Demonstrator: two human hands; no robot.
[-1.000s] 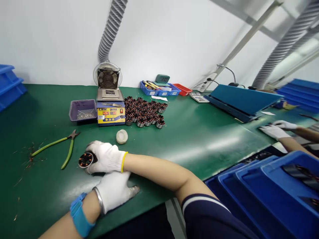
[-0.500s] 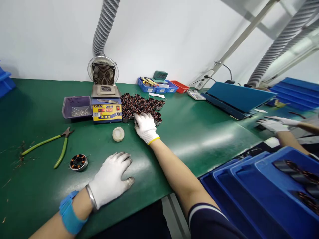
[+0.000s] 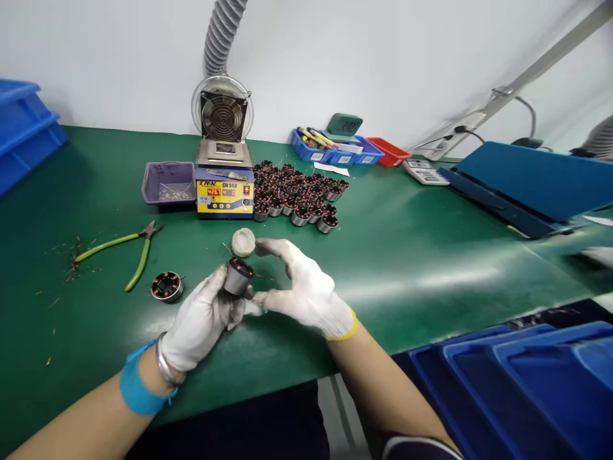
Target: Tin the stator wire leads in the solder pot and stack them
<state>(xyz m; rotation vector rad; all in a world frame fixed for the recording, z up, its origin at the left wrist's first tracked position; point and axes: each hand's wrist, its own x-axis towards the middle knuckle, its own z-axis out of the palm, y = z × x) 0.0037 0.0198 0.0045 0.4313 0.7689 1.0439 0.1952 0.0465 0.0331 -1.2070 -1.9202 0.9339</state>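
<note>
My gloved left hand (image 3: 198, 322) grips a motor stator (image 3: 238, 276), a metal ring with copper windings and thin wire ends sticking out. Just right of it, my gloved right hand (image 3: 304, 287) is open, thumb and index finger spread apart. Its fingertips reach close to the stator and to a small round whitish pot (image 3: 243, 243); whether they touch is hard to tell. Another stator (image 3: 167, 287) sits on the green table (image 3: 383, 255) left of my left hand. Farther back stands a cluster of several stators (image 3: 299, 195).
Green-handled cutters (image 3: 138, 268) lie left, by wire scraps. A yellow-and-blue heating station (image 3: 225, 198) with a fan stands beside a purple tray (image 3: 167, 167). Small blue bins (image 3: 311, 153) and a red bin (image 3: 387, 152) line the wall. Stacked blue trays (image 3: 479, 377) stand at lower right.
My right hand has come back from the stator cluster toward my left hand. A stator is now in my left hand, which was lying on the table. The view has turned left.
</note>
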